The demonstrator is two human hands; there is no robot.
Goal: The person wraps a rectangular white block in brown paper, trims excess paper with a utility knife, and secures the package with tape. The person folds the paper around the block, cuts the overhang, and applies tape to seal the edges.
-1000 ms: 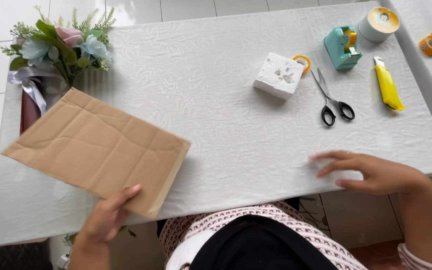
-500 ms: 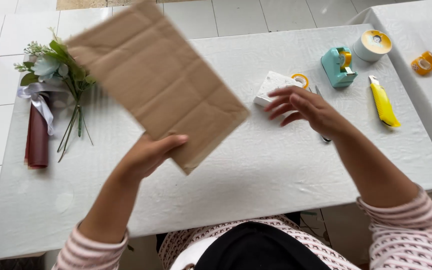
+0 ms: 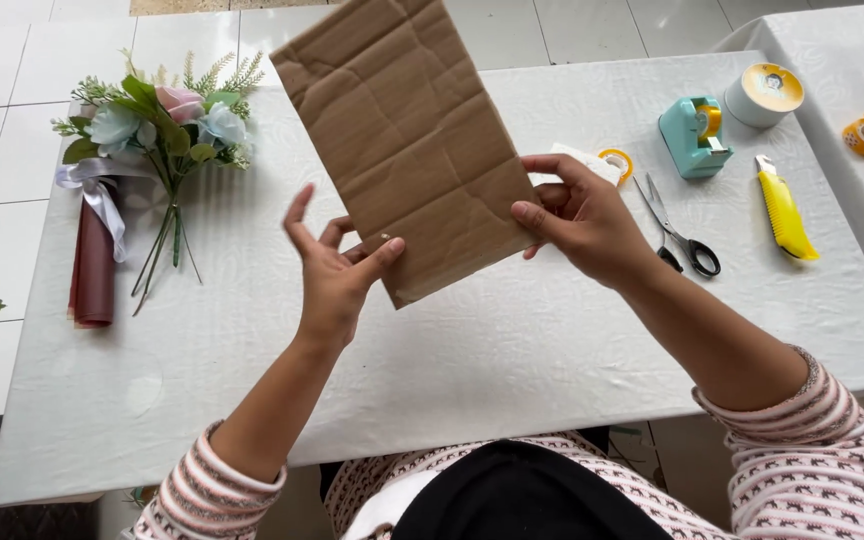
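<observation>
A creased brown cardboard sheet (image 3: 407, 135) is held up above the white table (image 3: 512, 350), tilted with its long side running away from me. My left hand (image 3: 334, 272) pinches its lower left corner with the thumb on top and fingers spread. My right hand (image 3: 584, 218) grips its lower right edge between thumb and fingers. The sheet hides the small white box that sat at the table's middle, apart from a white corner (image 3: 580, 158) beside my right hand.
An artificial flower bouquet (image 3: 162, 125) and a dark red roll (image 3: 92, 270) lie at the left. At the right lie black-handled scissors (image 3: 680, 235), a yellow utility knife (image 3: 784, 212), a teal tape dispenser (image 3: 694, 135), a yellow tape ring (image 3: 614, 162) and a round tin (image 3: 764, 94).
The cardboard sheet was lifted off the table's left side to the middle. My right hand left the table's front edge and took hold of the sheet's right edge.
</observation>
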